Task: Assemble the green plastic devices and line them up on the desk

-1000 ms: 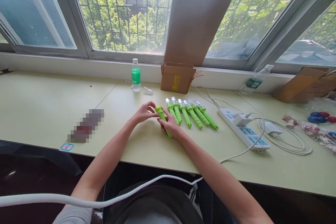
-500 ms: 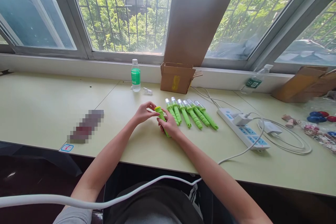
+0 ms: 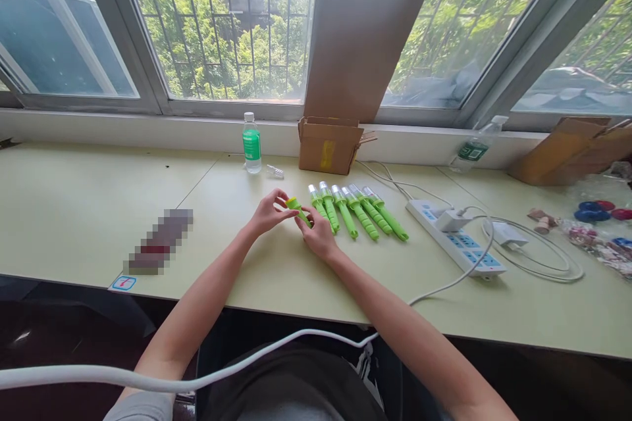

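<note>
Between my hands is a green plastic handle (image 3: 299,210) with a yellow end, held tilted above the table. My left hand (image 3: 268,214) has its thumb and fingers closed around the yellow end. My right hand (image 3: 317,233) grips the lower part, and its fingers hide much of that part. Just to the right lie several similar green sticks (image 3: 364,216) with clear tops, side by side in a row, some with spiral ridges.
A water bottle (image 3: 251,145) and a small clear plastic piece (image 3: 275,172) stand behind my hands, near an open cardboard box (image 3: 328,148). To the right are a power strip (image 3: 457,240) with white cables, and bagged beads (image 3: 592,210). A white cable (image 3: 276,342) crosses before my body.
The green handle has tilted, its yellow end shifting slightly left, and its lower end is now hidden by my right hand. My view has shifted slightly.
</note>
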### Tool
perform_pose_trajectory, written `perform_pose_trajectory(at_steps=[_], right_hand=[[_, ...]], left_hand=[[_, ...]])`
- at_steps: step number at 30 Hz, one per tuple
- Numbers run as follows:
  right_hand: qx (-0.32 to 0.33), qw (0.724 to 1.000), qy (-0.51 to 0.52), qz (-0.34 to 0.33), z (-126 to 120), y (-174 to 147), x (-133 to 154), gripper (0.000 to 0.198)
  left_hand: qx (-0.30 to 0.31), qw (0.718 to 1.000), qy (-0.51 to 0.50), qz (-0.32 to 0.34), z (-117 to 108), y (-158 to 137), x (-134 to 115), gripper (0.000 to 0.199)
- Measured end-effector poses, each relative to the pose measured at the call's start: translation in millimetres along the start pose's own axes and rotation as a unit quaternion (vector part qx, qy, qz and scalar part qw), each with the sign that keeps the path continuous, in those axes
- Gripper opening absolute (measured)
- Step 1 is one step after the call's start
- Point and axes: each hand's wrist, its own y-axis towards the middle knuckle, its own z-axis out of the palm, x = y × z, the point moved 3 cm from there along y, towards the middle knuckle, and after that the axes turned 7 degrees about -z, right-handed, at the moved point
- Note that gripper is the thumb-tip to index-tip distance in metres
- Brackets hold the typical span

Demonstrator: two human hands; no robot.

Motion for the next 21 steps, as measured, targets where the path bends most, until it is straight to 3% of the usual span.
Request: perform_pose_trajectory(at_steps=[5,21], right_hand=[[0.007,0.998,0.049,0.038,0.6,-0.4,-3.3,0.053],[0.035,0.985,0.156,0.062,5.4,-0.1,-6.4,0.051]], left_hand=[[0.012,1.000,-0.009,-0.010,0.6,0.9,3.6,0.047],[-0.008,0.999,-0.041,-0.003,1.2,1.6,1.3,0.047]])
